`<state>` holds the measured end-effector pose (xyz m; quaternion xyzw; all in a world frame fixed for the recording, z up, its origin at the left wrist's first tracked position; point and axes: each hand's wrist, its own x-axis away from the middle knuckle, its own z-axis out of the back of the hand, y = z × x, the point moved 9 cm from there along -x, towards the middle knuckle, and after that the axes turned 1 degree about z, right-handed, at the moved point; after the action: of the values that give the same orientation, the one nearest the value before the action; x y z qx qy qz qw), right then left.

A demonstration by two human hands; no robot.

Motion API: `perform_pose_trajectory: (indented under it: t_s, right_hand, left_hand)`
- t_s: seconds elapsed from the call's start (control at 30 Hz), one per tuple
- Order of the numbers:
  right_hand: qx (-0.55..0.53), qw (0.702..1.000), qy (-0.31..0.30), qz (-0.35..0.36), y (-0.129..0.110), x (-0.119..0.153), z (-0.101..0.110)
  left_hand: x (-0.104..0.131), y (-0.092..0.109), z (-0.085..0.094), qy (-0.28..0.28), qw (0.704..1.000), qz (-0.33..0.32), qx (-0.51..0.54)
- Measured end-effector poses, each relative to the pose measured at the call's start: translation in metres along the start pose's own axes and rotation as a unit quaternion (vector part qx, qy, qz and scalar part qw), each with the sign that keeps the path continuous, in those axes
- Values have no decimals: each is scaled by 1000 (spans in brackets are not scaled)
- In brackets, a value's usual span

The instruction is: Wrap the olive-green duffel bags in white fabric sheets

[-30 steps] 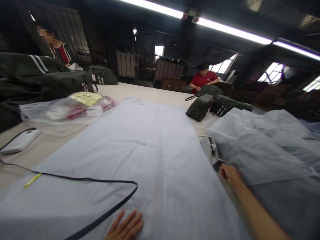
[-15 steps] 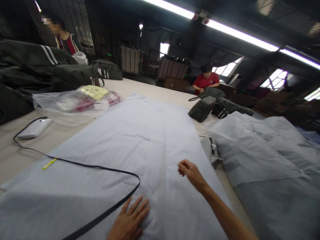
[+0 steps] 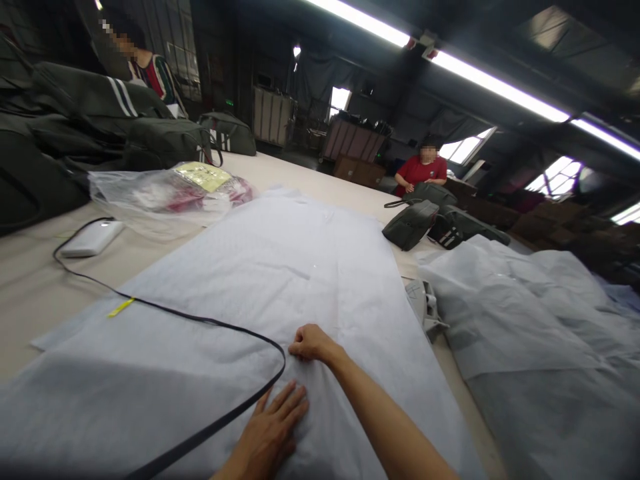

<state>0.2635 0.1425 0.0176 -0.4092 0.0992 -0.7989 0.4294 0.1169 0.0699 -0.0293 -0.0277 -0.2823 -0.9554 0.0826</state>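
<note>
Pale, creased sheet [image 3: 240, 267] w/ L hand [image 3: 273, 427] spread on it, R hand [image 3: 311, 343] pressed together.

Resting the left hand [image 3: 270, 427] palm down, fingers extended and slightly spread, pointing forward and a little to the right. Curling the right hand [image 3: 311, 343] closed just beyond the left fingertips, thumb side partly hidden. Reaching the bare right forearm [image 3: 383, 413] diagonally inward from the lower right, wrist slightly bent
</note>
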Motion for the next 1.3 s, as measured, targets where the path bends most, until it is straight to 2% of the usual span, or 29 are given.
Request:
perform_pose_trajectory:
  t_s: [0.23, 0.4, 0.53, 0.7, 0.83, 1.03, 1.1, 1.17, 1.23, 1.3]
  right_hand:
    - [115, 991, -14, -60, -13, -14, -2]
    - [164, 983, 40, -75, -13, -15, 13]
    - [170, 977, 89, -93, 7, -5, 26]
    - [150, 973, 145, -102, 27, 6, 23]
    - [54, 981, 172, -77, 32, 12, 22]
    - [-60, 992, 103, -38, 39, 17, 26]
    - [-72, 990, 117, -31, 37, 20, 33]
    - [-71, 983, 170, -16, 30, 24, 44]
    - [-62, 971, 232, 8, 18, 26, 55]
    - [-28, 959, 278, 43, 4, 22, 60]
  left_hand:
    - [-1, -5, -10, 5, 1000, -4, -9]
    - [-1, -6, -8, 44, 999, -20, -26]
    - [-1, -5, -6, 47, 998, -22, -25]
    - [-2, -5, -5, 30, 999, -10, -6]
    - [1, 0, 7, 27, 1000, -14, 2]
    - [9, 6, 22, 6, 999, -30, 22]
    - [9, 5, 24, 24, 999, -39, 5]
    - [7, 1, 30, 64, 996, -51, -27]
    - [1, -10, 45, 126, 988, -49, -74]
    - [-8, -31, 67, 197, 972, -21, -124]
